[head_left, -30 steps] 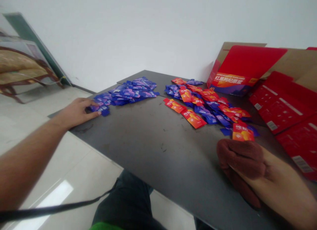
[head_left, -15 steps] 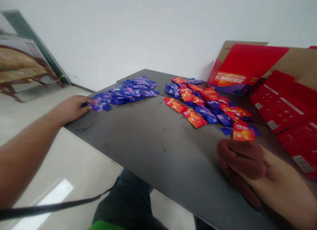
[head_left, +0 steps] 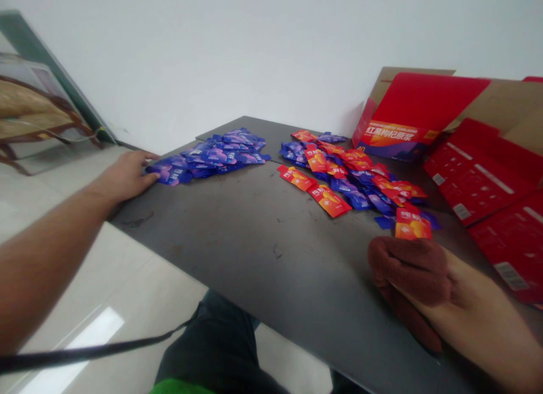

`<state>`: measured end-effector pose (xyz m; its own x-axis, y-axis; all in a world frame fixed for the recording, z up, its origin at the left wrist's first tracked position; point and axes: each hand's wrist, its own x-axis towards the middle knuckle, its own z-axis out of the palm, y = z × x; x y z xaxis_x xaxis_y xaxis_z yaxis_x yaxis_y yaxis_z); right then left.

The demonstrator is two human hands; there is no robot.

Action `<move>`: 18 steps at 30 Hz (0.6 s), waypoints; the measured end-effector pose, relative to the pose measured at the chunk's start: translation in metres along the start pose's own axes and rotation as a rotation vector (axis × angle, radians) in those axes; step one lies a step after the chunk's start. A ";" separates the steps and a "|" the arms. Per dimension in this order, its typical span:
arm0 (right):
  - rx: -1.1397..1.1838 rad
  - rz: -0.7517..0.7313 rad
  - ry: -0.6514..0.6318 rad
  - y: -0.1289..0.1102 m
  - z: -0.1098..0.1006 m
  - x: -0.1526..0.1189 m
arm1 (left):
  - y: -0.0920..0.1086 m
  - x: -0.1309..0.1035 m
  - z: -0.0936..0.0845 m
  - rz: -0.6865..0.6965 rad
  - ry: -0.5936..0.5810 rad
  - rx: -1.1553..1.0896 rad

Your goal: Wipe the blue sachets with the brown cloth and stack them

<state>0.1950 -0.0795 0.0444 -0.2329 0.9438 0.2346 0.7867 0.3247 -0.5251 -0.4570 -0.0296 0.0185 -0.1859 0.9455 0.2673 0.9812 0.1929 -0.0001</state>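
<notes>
My left hand (head_left: 129, 176), bare, rests at the left end of a pile of blue-purple sachets (head_left: 224, 153), its thumb and fingers apart around the nearest ones. My right hand (head_left: 409, 269) is covered in brown cloth, like a glove, with its fingers curled in; what they hold, if anything, is hidden. Directly beyond it lies a red-orange sachet (head_left: 412, 224), at the near end of a mixed pile of red sachets (head_left: 328, 200) and blue sachets (head_left: 348, 193).
An open cardboard box with a red printed flap (head_left: 424, 111) stands at the back right. Red printed cartons (head_left: 479, 173) are beside it. The dark grey table (head_left: 237, 230) meets a white wall. A wooden chair (head_left: 34, 122) stands at far left on the tiled floor.
The thumb and fingers of my left hand have spread wider around the blue sachets. The view has shifted slightly; my right hand keeps its place beside the red sachet.
</notes>
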 end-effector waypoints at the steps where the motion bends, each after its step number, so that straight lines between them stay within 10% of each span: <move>1: 0.001 0.000 0.001 0.000 0.000 0.000 | 0.002 -0.003 -0.001 -0.014 0.018 0.006; 12: 0.008 -0.024 0.013 0.002 0.000 -0.004 | 0.036 -0.033 -0.027 -0.122 0.214 -0.026; 18: 0.053 -0.036 0.045 -0.002 -0.003 -0.003 | 0.097 -0.048 -0.046 -0.217 0.289 -0.215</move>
<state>0.1959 -0.0835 0.0476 -0.2337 0.9282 0.2895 0.7466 0.3620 -0.5581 -0.3503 -0.0686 0.0504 -0.3976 0.7704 0.4984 0.9149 0.2918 0.2789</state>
